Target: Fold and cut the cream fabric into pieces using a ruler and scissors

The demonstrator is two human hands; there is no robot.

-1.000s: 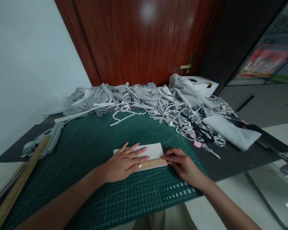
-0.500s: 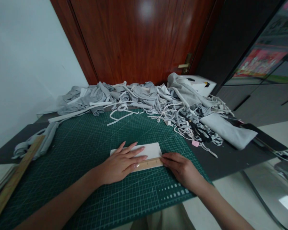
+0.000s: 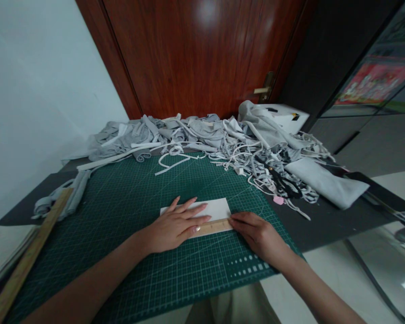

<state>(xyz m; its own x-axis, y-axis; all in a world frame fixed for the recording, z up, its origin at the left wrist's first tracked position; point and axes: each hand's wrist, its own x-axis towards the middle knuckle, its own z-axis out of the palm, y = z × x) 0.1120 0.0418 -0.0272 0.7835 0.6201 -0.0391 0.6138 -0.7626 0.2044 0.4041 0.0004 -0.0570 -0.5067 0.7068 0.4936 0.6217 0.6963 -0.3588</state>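
A white rectangular piece lies on the green cutting mat near its front edge. A short wooden ruler rests along the piece's near edge. My left hand lies flat with fingers spread, pressing on the white piece and the ruler. My right hand rests on the mat at the ruler's right end, fingertips touching it; whether it holds a tool is hidden.
A heap of grey fabric and white strips covers the back of the table. A folded grey cloth lies at right, a white box behind it. A long wooden ruler lies at left. A wooden door stands behind.
Only the camera view has shifted slightly. Both hands stay on the white piece and the ruler in the same place.
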